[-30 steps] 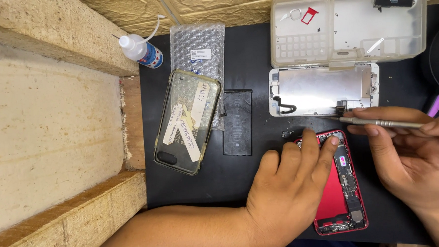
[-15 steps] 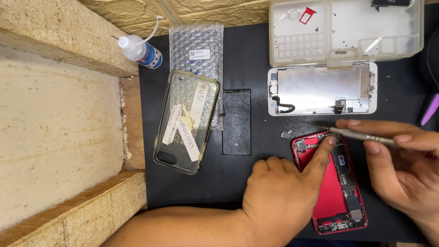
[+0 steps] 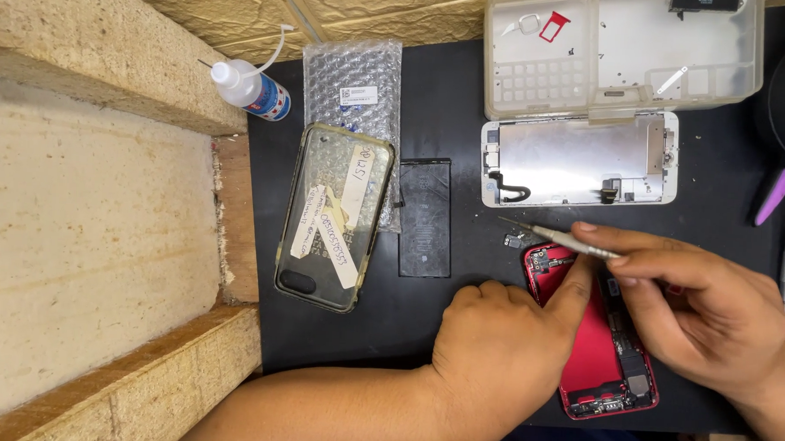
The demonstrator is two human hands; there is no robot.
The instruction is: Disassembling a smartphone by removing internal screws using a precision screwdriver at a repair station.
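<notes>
Fingers (image 3: 582,279) atop red phone frame (image 3: 592,358)

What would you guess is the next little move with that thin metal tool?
Probably lowering the tool's tip onto the red phone housing. The right hand holds the thin tool with its tip just past the housing's top corner, while the left hand steadies the housing with a finger.

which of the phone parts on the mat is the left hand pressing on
The red phone body: the left hand rests on it, while the silver screen panel and black battery lie untouched.
</notes>
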